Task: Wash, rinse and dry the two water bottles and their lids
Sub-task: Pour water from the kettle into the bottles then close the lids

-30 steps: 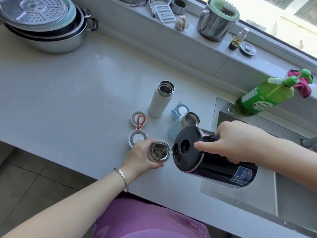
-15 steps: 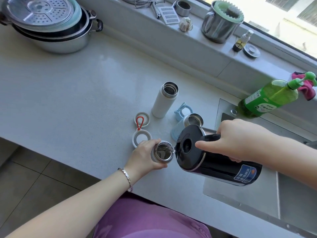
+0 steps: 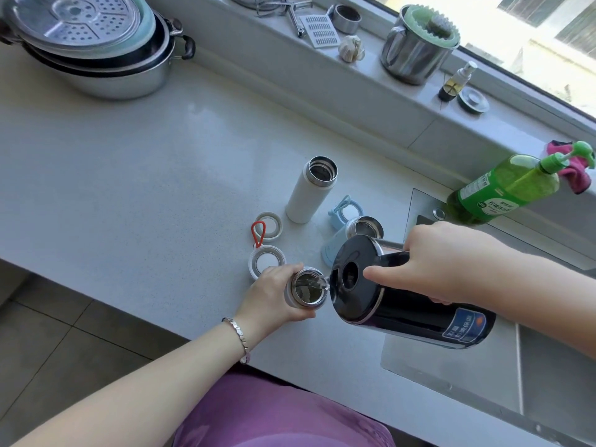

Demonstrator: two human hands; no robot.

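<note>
Water now streams from tipped kettle, R hand grip wrapped on handle, into bottle that L hand grip clasps; filling continues, prob. rinse step.

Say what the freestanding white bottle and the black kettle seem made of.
The white bottle looks like steel under a matte white coat: its open mouth shows a shiny metal rim. The black kettle has a glossy shell, plastic or coated metal, unclear which; a bright metal band rings its lid.

The right hand pours a black kettle into the bottle the left hand grips.
</note>
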